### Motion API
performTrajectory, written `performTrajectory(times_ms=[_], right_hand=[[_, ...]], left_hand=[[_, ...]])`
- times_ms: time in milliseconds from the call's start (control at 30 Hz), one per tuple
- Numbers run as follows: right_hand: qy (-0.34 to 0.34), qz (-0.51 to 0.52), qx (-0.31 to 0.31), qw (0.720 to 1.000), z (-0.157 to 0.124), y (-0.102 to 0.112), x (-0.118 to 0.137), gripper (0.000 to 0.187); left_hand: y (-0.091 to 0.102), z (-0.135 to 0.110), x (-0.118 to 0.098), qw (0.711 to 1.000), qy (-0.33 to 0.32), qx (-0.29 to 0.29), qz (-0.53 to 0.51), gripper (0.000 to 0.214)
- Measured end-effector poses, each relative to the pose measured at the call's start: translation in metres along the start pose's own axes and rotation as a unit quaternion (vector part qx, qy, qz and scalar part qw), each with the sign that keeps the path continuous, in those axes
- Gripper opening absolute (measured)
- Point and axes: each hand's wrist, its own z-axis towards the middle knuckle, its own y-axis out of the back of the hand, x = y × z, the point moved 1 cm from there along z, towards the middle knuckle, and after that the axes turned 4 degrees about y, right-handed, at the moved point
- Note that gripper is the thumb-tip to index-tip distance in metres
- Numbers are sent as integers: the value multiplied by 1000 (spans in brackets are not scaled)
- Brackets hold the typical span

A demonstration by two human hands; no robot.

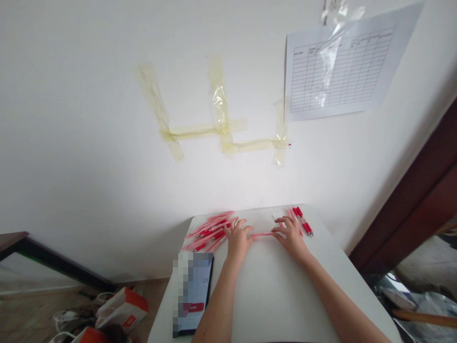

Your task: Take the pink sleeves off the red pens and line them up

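Note:
A thin pink stick [263,234] spans the gap between my two hands above the white table, and its exact kind is too small to make out. My left hand [238,239] has thumb and forefinger closed at its left end, the other fingers spread towards a pile of pink sticks and red pens [210,233]. At the right end, my right hand [291,234] pinches the same stick between thumb and fingertips. Just beyond the right hand lie two red pens [303,220] and a few pink sticks [299,227], partly hidden by the fingers.
A tablet or phone [196,295], partly blurred out, lies on the left side of the white table [264,295]. The table's back edge meets a white wall bearing yellowed tape [221,105] and a printed sheet [335,71]. Red-and-white bags [123,307] stand on the floor at left.

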Motion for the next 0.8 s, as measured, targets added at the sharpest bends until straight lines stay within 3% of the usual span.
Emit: performTrajectory(times_ms=[400,800], right_hand=[[-16,-5,-11,1000,-1,-1,-13,18],[-12,8,60,998,-4,-14,2,11]], left_hand=[[-1,3,4,999,16,-7,-30,14],[-4,4,3,997,8,-47,-61,30]])
